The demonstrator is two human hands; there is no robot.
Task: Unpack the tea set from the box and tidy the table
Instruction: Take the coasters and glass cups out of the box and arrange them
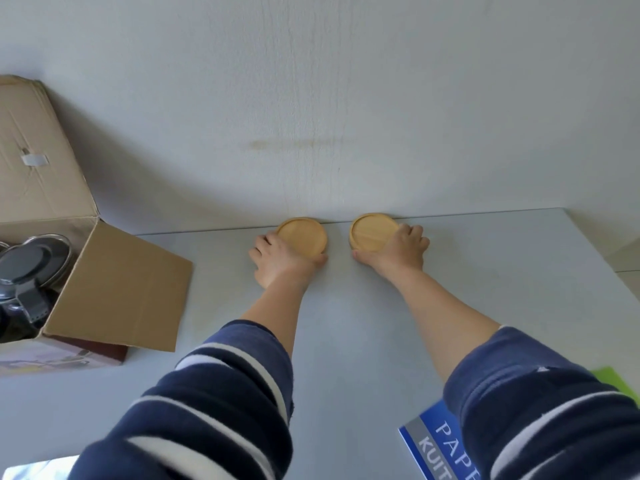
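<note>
Two round wooden coasters lie flat at the far edge of the grey table (346, 323), close to the wall. My left hand (280, 261) grips the left coaster (304, 233) from its near left side. My right hand (398, 251) grips the right coaster (370, 232) from its near right side. The two coasters sit side by side with a small gap between them. At the left stands the open cardboard box (114, 282), its flap lying out over the table. Inside it I see a dark glass teapot (24, 299) and round metal-rimmed lids (38, 258).
A blue and grey paper pack (440, 441) lies at the near right, partly under my right sleeve. A green sheet (613, 379) shows beside it. A printed carton (59, 355) sits under the box flap. The wall rises right behind the coasters.
</note>
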